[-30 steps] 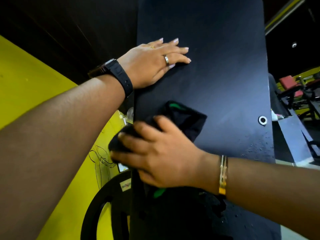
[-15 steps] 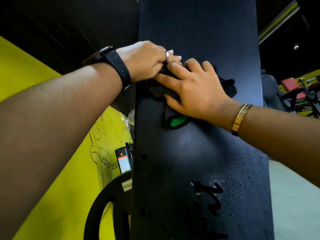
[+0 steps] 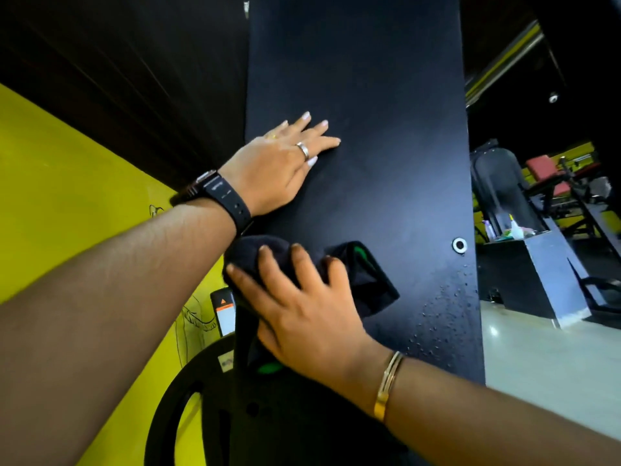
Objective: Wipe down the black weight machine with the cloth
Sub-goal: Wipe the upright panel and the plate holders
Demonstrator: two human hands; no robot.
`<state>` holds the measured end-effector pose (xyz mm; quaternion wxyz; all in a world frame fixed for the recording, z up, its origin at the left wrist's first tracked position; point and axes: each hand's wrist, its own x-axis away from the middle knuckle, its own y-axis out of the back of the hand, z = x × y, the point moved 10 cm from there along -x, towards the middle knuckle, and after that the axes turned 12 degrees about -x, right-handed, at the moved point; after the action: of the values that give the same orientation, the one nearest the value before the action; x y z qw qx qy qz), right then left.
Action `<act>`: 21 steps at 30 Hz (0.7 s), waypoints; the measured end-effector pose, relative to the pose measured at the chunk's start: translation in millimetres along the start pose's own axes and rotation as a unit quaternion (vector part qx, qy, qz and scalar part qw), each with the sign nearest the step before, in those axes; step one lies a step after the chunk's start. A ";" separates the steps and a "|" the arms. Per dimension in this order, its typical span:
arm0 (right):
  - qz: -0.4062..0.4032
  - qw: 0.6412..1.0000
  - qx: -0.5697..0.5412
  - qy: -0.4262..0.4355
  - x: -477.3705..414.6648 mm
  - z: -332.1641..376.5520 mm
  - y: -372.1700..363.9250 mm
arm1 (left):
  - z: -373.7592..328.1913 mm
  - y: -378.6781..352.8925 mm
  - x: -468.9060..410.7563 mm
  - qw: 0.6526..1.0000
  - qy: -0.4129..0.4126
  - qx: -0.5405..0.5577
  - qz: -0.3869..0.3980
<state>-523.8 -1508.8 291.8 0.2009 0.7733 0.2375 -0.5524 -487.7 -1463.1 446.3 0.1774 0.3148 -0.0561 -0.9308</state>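
Black weight machine panel (image 3: 386, 163) runs tall, top to bottom of the shot. Cloth (image 3: 366, 280), black w/ green trim, is bunched crosswise at its left edge under the right hand (image 3: 302, 307), fingers spread, pressing it on. Left hand (image 3: 279, 163) is just above, flat on the panel, holding nothing. Orange warning sticker (image 3: 224, 311) txt unreadable.

Left hand (image 3: 279, 166) lies flat, palm down, fingers straight, while right hand (image 3: 304, 311) just below it presses palm-down, fingers spread.
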 end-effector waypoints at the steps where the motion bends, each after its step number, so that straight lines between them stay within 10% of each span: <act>1: 0.015 0.999 -0.004 0.035 4.6 1.0 -0.7 | -1.8 -0.4 3.2 1.000 0.016 0.001 -0.015; 8: 0.084 0.984 0.035 0.152 5.8 -87.7 18.5 | -15.4 -7.5 25.7 0.995 0.059 -0.045 -0.067; 21: -0.021 0.976 0.026 -0.216 25.0 -179.4 48.0 | -71.3 -21.4 36.5 0.979 0.162 -0.096 -0.079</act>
<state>-352.4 -1441.0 325.8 0.2155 0.6354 0.1904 -0.7166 -477.8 -1456.0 364.3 0.1396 0.4465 0.0876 -0.8795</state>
